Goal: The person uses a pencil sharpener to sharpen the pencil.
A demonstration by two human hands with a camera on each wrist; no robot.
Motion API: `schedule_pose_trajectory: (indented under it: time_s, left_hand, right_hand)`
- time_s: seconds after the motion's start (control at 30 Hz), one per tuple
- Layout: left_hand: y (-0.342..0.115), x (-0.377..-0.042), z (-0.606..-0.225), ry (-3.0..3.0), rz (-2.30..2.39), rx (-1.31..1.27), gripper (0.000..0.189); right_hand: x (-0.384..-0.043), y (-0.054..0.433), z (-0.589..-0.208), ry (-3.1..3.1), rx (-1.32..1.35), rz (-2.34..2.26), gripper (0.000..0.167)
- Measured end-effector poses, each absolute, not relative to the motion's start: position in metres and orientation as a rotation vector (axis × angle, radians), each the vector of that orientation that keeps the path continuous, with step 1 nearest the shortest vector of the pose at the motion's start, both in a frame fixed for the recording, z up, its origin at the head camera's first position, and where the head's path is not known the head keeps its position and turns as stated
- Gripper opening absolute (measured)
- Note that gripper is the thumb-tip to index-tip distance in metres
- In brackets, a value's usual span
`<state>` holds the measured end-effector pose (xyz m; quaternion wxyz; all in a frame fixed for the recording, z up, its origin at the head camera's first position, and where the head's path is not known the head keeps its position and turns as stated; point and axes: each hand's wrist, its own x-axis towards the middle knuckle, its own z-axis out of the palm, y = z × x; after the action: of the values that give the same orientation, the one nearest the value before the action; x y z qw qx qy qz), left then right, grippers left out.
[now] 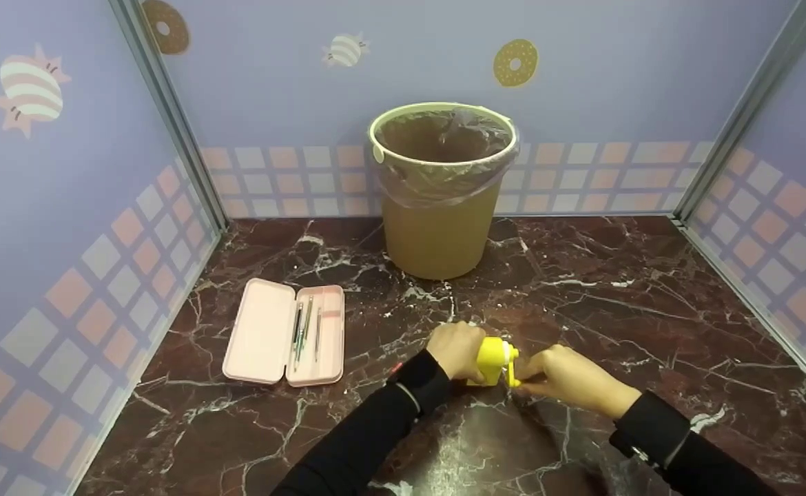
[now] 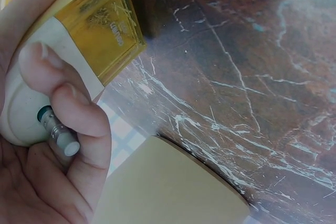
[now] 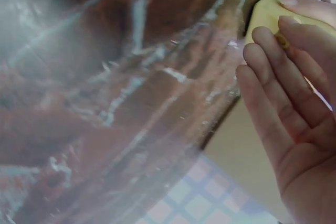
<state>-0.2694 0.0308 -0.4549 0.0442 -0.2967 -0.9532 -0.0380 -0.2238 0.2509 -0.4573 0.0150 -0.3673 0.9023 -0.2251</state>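
My left hand (image 1: pixel 457 348) grips a yellow crank pencil sharpener (image 1: pixel 491 351) on the table. In the left wrist view, a pencil (image 2: pixel 63 140) sits in its white face, with only the metal ferrule and pale eraser end showing among the fingers. Shavings lie inside the see-through yellow drawer (image 2: pixel 102 24). On the other side, my right hand (image 1: pixel 568 379) pinches the small yellow crank knob (image 3: pixel 282 40) between thumb and index finger. The other right fingers are nearly straight and away from the sharpener.
An open pink pencil case (image 1: pixel 258 337) with several pencils (image 1: pixel 300 331) lies at left on the dark marbled table (image 1: pixel 616 310). A tan bin (image 1: pixel 441 231) with a plastic liner stands at the back. Patterned walls enclose the table on three sides.
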Motion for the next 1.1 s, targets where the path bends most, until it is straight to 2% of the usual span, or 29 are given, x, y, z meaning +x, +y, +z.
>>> schedule_pose_trajectory:
  time_s: [0.23,0.5,0.87,1.1]
  left_hand:
    - [0.031,-0.27,-0.454,-2.914,-0.106,-0.905,0.048]
    - [0.029,-0.27,-0.455,-2.904,-0.12,-0.906,0.049]
    - [0.029,-0.27,-0.455,-2.89,-0.096,-0.919,0.05]
    - [0.031,-0.268,-0.454,-2.887,-0.073,-0.916,0.05]
  right_hand:
    - [-0.219,0.252,-0.43,2.9,-1.283,-0.661,0.012]
    - [-0.236,0.252,-0.41,3.079,-1.192,-0.543,0.01]
    - [-0.266,0.245,-0.431,3.234,-0.998,-0.49,0.013]
    - [-0.276,0.245,-0.457,3.14,-0.989,-0.476,0.004]
